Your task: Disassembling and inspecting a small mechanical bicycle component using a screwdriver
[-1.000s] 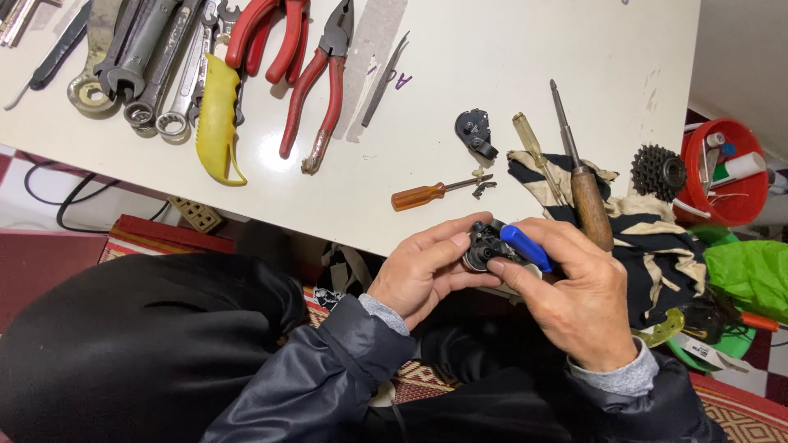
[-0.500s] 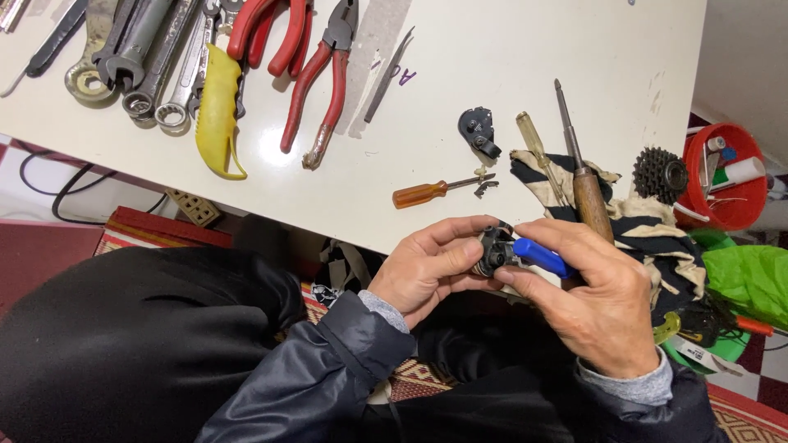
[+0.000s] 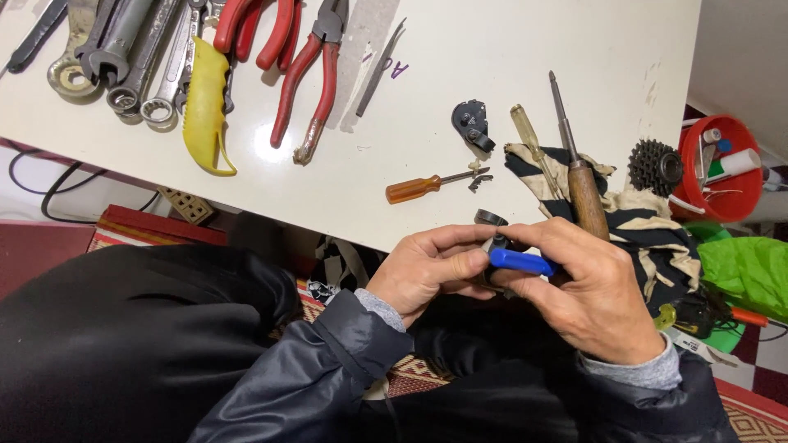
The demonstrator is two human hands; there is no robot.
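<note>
A small dark metal part (image 3: 495,243) with a blue-handled tool (image 3: 522,262) pressed to it sits just off the near edge of the bench (image 3: 460,49), over the lap. The left hand (image 3: 431,271) is closed around the part; the right hand (image 3: 587,291) pinches the tool. It looks like a fastener on the part is being worked, which calls for a steady grip. On the bench lie an orange screwdriver (image 3: 419,187), red pliers (image 3: 308,86) and wrenches (image 3: 131,57); a red tub (image 3: 722,205) stands past the right edge.
</note>
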